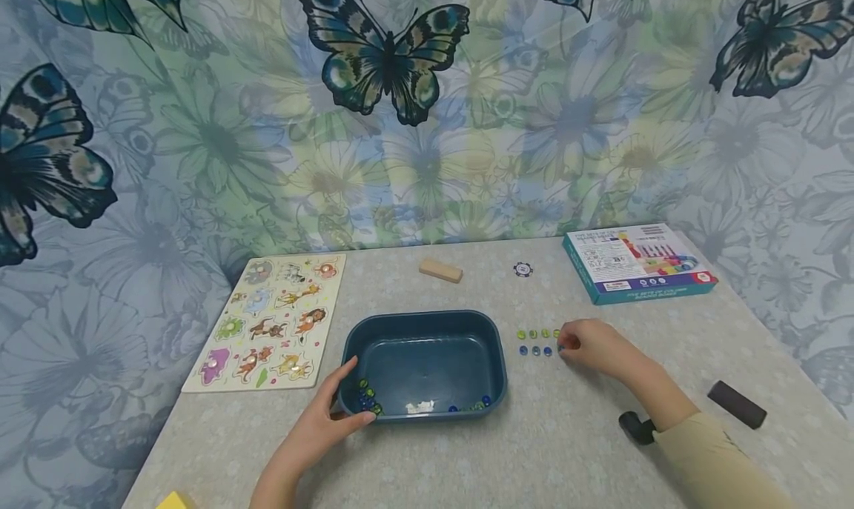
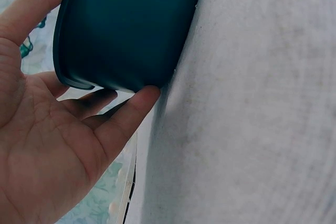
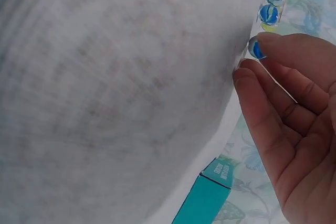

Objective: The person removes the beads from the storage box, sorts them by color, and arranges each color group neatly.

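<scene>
A dark blue plastic basin [image 1: 427, 324] stands mid-table, with several blue and green marbles [image 1: 367, 399] inside along its near edge. My left hand [image 1: 320, 427] holds the basin's near left corner, thumb at the near side and fingers along the left side. To the right of the basin lie a row of green marbles [image 1: 532, 334] and, nearer me, a row of blue marbles [image 1: 536, 351]. At the right end of these rows, my right hand [image 1: 600, 350] pinches a blue marble [image 3: 256, 49] between thumb and fingers, low at the table surface.
An animal puzzle board [image 1: 267, 324] lies at the left. Behind the basin are a wooden block [image 1: 440, 270] and a poker chip [image 1: 523, 270]. A teal game box [image 1: 640, 264] sits back right. A black block [image 1: 737, 404] lies right of my right arm; a yellow object [image 1: 175, 501] shows front left.
</scene>
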`<state>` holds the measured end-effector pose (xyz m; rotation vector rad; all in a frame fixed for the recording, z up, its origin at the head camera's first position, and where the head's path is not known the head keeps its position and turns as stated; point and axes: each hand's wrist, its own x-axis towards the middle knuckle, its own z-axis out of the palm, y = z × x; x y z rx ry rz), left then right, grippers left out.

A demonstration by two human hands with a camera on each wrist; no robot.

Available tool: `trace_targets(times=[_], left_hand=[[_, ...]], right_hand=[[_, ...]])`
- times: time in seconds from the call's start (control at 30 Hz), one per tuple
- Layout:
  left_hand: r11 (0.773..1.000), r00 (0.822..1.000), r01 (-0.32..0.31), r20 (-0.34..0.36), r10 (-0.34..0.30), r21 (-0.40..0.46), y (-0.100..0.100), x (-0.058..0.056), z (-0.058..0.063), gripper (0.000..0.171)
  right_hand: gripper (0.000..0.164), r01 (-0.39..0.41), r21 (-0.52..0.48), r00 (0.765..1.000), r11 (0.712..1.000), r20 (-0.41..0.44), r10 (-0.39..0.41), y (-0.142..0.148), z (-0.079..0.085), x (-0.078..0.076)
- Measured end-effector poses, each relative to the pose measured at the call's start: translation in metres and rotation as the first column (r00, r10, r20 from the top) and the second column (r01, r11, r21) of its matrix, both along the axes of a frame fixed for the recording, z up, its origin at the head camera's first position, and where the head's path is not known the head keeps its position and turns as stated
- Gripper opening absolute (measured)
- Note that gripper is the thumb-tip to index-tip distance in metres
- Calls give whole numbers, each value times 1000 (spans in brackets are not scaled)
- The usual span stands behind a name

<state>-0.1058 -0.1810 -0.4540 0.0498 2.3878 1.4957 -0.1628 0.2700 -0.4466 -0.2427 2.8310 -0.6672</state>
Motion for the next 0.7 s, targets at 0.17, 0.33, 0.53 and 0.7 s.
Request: trace_targets(times=[0.17,0.33,0.53,0.7], left_hand=[[1000,1000,-3,5,3,-4,1,0,1,89],[1000,1000,-4,3,4,-16,2,0,2,89],[1000,1000,-7,-2,7,-17,2,0,2,89],[1000,1000,-5,-3,5,-8,1,1,2,88]], right_hand=[[6,-16,12,1000,1000,-2,16,1,4,0],[13,-21,2,1000,1000,-24,21,3,18,1],[18,-70,-51,996,996,-65,67,-6,35,-4],[18,-156,-121,985,980,-95,145,-36,45,-2]])
